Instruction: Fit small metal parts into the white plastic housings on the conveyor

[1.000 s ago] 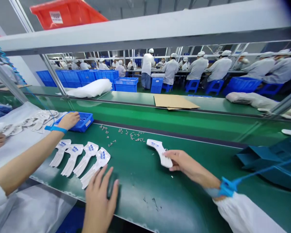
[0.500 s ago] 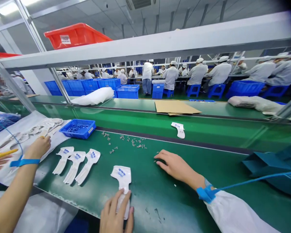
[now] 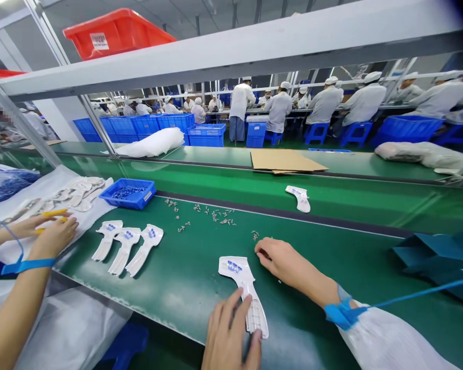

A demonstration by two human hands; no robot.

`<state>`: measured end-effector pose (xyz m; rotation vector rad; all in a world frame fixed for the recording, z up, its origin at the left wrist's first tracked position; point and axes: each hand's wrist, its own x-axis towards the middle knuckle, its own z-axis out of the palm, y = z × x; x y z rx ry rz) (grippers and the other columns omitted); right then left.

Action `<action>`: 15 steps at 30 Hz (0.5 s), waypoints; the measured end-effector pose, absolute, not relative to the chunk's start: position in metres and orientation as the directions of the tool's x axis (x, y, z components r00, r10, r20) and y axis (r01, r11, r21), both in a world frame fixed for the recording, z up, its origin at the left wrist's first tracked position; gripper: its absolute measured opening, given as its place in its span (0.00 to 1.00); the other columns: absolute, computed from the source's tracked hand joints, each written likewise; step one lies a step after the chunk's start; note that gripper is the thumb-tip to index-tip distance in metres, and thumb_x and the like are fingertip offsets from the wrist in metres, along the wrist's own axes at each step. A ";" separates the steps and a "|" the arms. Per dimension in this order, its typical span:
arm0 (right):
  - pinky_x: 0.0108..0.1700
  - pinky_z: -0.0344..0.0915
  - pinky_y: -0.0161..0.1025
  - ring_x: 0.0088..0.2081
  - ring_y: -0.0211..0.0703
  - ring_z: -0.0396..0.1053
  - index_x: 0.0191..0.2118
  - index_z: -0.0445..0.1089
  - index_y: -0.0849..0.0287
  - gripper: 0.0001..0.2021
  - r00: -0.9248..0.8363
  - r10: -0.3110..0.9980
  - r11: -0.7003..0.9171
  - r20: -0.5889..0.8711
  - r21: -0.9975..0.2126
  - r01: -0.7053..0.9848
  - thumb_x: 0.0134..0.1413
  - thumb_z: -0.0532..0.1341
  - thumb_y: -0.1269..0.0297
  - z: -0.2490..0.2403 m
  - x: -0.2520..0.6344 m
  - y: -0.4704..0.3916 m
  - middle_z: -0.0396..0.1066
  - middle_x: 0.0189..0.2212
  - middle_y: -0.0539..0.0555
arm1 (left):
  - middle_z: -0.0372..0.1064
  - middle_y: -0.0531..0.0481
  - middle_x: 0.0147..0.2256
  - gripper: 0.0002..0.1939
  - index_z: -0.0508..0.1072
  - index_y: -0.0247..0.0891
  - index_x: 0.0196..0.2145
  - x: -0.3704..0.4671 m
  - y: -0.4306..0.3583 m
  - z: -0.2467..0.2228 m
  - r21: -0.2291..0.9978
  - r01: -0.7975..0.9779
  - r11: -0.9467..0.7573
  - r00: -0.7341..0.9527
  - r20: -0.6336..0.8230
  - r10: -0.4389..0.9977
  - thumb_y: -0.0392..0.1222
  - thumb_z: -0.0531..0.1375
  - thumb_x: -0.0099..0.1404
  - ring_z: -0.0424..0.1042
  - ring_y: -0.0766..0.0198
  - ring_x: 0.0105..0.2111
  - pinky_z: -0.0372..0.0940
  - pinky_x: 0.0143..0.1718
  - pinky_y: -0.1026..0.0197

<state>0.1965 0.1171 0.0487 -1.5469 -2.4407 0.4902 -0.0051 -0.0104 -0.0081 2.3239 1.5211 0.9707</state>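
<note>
My left hand [image 3: 231, 334] lies at the near edge of the green mat, its fingers pressed over the handle end of a white plastic shell [image 3: 242, 280] with blue buttons. The shell lies flat, button end away from me. My right hand [image 3: 281, 259] rests palm down just right of the shell's head, nothing visible in it, fingertips close to a small cluster of screws [image 3: 255, 235]. A blue strap [image 3: 341, 314] circles my right wrist.
Three more white shells [image 3: 125, 246] lie in a row to the left, near a blue tray [image 3: 128, 193] and scattered screws [image 3: 216, 216]. Another shell [image 3: 301, 198] lies on the green conveyor [image 3: 370, 203]. A co-worker's hands [image 3: 50, 231] work at the left with a yellow tool. Folded blue material [image 3: 435, 257] sits at the right.
My left hand has slid the white shell rightward along the mat toward my right hand. The shell on the conveyor has moved right. The co-worker's hand stays at the pile on the left.
</note>
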 end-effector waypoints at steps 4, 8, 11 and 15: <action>0.41 0.65 0.38 0.37 0.42 0.71 0.39 0.74 0.56 0.09 -0.402 0.913 0.247 -0.073 -0.685 0.686 0.62 0.55 0.65 0.061 0.193 0.084 0.75 0.37 0.52 | 0.65 0.44 0.59 0.22 0.63 0.45 0.61 -0.018 0.002 0.022 0.588 0.714 -0.380 0.217 0.330 0.919 0.37 0.54 0.71 0.65 0.52 0.56 0.66 0.54 0.49; 0.40 0.65 0.35 0.36 0.40 0.70 0.38 0.73 0.57 0.10 -0.484 0.858 0.043 -0.171 -0.915 0.401 0.63 0.57 0.60 0.065 0.181 0.063 0.74 0.35 0.51 | 0.72 0.45 0.47 0.11 0.71 0.42 0.50 -0.011 0.007 0.034 0.687 0.631 -0.360 0.184 0.319 0.930 0.38 0.56 0.72 0.70 0.55 0.47 0.68 0.47 0.54; 0.37 0.63 0.33 0.35 0.37 0.66 0.36 0.71 0.59 0.10 -0.521 0.839 -0.045 -0.158 -0.974 0.222 0.62 0.59 0.57 0.059 0.175 0.059 0.69 0.36 0.51 | 0.73 0.48 0.39 0.05 0.72 0.41 0.42 0.000 0.003 0.029 0.731 0.580 -0.358 0.127 0.354 0.927 0.37 0.56 0.71 0.71 0.59 0.41 0.68 0.41 0.58; 0.35 0.60 0.33 0.32 0.35 0.61 0.36 0.70 0.60 0.13 -0.544 0.814 -0.144 -0.202 -0.979 0.147 0.61 0.61 0.54 0.051 0.173 0.060 0.66 0.31 0.49 | 0.72 0.50 0.36 0.05 0.71 0.42 0.38 0.008 0.000 0.021 0.729 0.583 -0.360 0.077 0.392 0.917 0.34 0.56 0.71 0.71 0.60 0.37 0.66 0.37 0.60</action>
